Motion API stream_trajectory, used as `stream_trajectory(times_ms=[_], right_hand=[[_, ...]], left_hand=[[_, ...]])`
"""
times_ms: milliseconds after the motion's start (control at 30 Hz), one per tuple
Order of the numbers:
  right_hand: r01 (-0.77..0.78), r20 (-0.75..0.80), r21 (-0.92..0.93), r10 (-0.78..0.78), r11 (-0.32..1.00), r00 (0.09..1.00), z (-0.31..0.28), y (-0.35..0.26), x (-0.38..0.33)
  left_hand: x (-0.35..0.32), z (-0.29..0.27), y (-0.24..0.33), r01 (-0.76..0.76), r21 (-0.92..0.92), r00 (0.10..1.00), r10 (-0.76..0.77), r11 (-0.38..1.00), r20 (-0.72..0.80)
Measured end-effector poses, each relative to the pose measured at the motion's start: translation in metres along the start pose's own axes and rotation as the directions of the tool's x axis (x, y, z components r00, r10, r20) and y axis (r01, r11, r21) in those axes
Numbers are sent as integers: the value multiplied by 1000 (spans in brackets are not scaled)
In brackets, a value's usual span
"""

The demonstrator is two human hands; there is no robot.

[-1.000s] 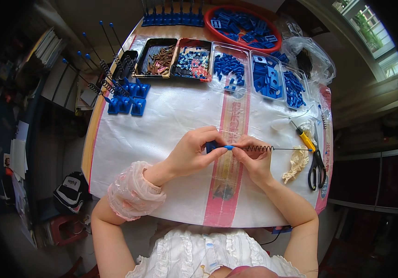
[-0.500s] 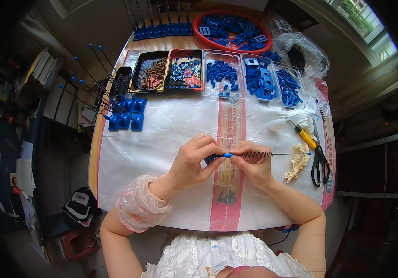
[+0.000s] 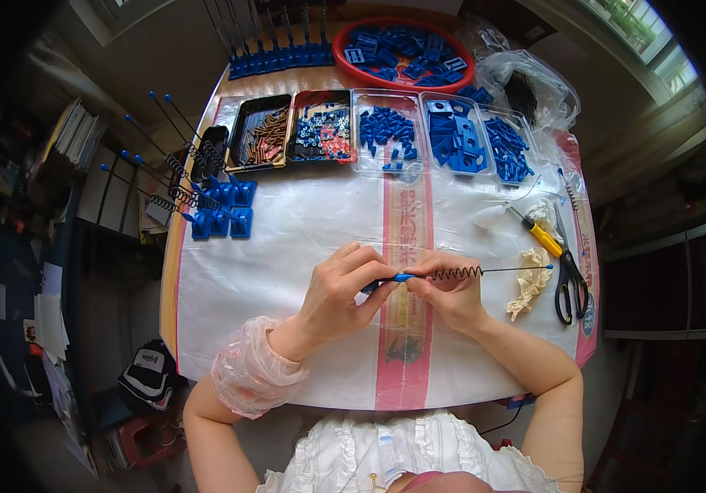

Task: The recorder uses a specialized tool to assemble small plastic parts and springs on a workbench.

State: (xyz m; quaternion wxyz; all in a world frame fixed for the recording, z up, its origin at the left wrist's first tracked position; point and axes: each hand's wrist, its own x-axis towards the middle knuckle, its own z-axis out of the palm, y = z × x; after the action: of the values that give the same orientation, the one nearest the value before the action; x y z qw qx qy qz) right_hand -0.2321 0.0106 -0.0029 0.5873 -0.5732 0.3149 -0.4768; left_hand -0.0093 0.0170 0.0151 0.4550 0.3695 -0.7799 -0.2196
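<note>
Over the middle of the table my left hand (image 3: 344, 287) pinches a blue plastic piece (image 3: 402, 278) between thumb and fingers, and most of that piece is hidden. My right hand (image 3: 451, 294) is closed on a black spring rod (image 3: 461, 272), just beside the left fingertips. The rod's coil meets the blue piece, while its thin straight end points right to a small blue tip (image 3: 550, 266). Beyond that tip lie some crumpled cream finger cots or gloves (image 3: 528, 284). Whether the rod is seated in the blue piece cannot be made out.
Trays of brass screws (image 3: 266, 138), small nuts (image 3: 323, 125) and blue plastic parts (image 3: 387, 131) line the back. Behind them stands a red basin (image 3: 337, 51). Finished-looking blue bases with spring rods (image 3: 220, 215) sit left; a yellow-handled screwdriver (image 3: 543, 238) and scissors (image 3: 570, 287) lie right.
The whole view has shifted slightly, with the back trays a little further left. Both hands keep the same grip on the blue piece and spring rod, with hardly any visible finger movement.
</note>
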Motion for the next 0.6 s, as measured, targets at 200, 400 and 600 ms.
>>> stream_trajectory(times_ms=[200, 400, 600], right_hand=[[2, 3, 7, -2, 1000, 1000, 0, 2, 0], [-16, 3, 3, 16, 1000, 1000, -2, 3, -1], [-44, 16, 49, 43, 998, 999, -3, 3, 0]], left_hand=[[1, 0, 0, -11, 1, 1000, 11, 1000, -10], [2, 0, 1, -46, 52, 999, 47, 998, -19], [1, 1, 3, -97, 163, 994, 105, 982, -42]])
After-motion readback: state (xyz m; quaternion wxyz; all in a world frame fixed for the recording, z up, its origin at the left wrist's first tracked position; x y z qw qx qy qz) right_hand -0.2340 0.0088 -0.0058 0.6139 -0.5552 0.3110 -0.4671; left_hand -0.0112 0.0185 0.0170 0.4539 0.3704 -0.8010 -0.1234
